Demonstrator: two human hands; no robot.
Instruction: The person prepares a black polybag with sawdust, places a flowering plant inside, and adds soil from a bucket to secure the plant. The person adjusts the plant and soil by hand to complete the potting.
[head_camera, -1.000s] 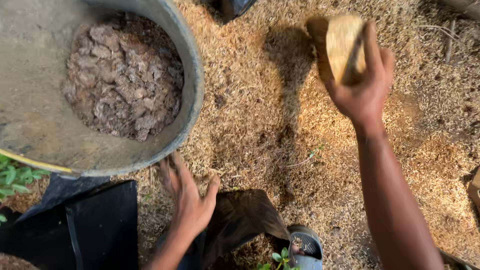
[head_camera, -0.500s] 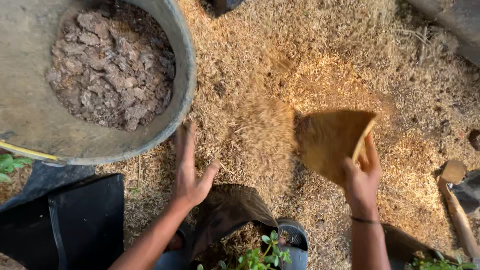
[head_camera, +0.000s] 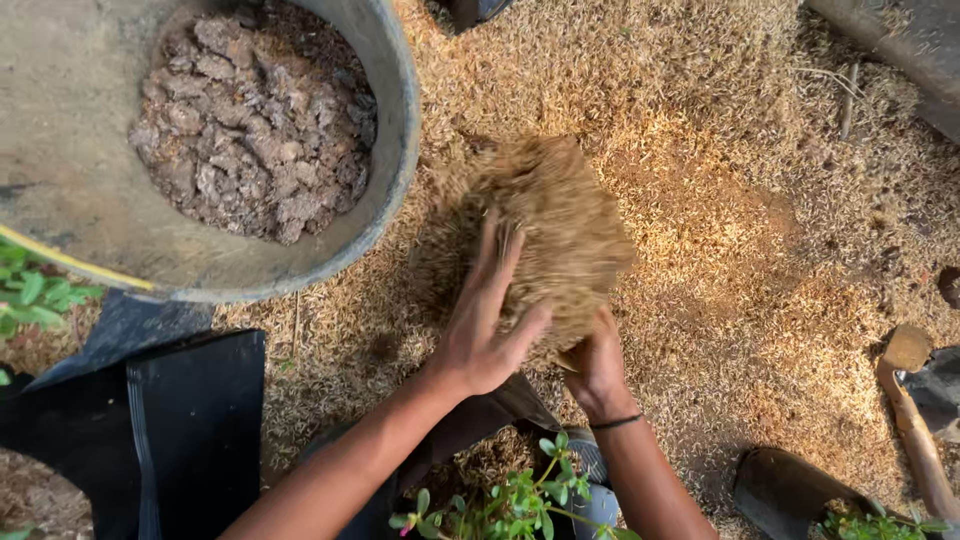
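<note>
The left hand (head_camera: 487, 335) lay flat, fingers spread and grasping nothing, pressed against the near left side of a heaped load of rice husks (head_camera: 550, 235) at the centre of the frame. The right hand (head_camera: 597, 368) sat just below and right of that heap, its grip curled under the load; whatever it clasped was buried in husk and could not be made out. The heap rose above both hands, toward the upper middle. Directly beneath the wrists, at the bottom centre, stood a black grow bag (head_camera: 480, 425) with a small green plant (head_camera: 505, 500). Husk-strewn ground (head_camera: 760, 230) spread all round. At the upper left sat a grey basin (head_camera: 395, 150) holding clods of soil (head_camera: 250, 130). A wooden-handled tool (head_camera: 915, 420) lay at the right edge.
</note>
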